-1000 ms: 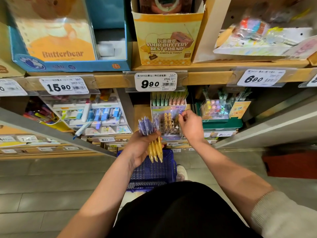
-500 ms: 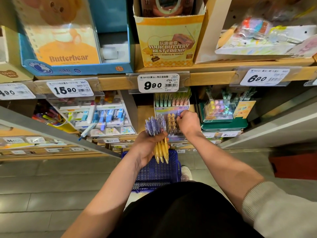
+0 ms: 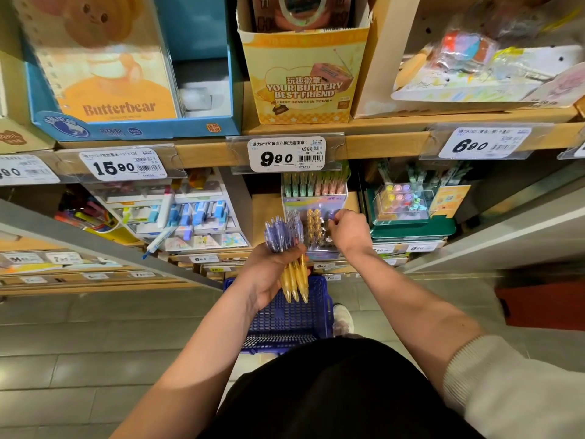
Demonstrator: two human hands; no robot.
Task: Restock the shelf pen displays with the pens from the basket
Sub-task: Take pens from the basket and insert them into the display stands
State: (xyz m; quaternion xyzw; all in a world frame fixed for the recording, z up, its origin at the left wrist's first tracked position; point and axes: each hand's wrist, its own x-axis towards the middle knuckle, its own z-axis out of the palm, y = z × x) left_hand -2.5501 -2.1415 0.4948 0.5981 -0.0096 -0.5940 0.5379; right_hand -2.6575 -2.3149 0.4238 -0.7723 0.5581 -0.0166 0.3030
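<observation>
— Pens (image 3: 294,277), where are they now?
— Most sit as a bundle in the left grip (image 3: 269,274), fingers curled tight round the middle. The purple caps point up and away from the person. The yellow barrels hang down over the blue basket (image 3: 285,321) on the floor.
— And the other hand?
— The right grip (image 3: 348,232) is closed to a pinch on what looks like one purple-capped pen (image 3: 331,214), at the right side of the clear display (image 3: 316,202) tucked under the wooden shelf (image 3: 380,144).
— Which way does the slot lie from it?
— Just below the fingertips, I judge. Whether the hand touches the display I cannot tell. The pen's long axis seems roughly upright, like the gold-topped pens (image 3: 311,223) standing there, so the move calls for a short push straight down.
— Which hand is nearer?
— The right, at the display itself. The left hangs just beside it, to the left, with its bundle roughly parallel to the standing pens, handy for the next pick.
</observation>
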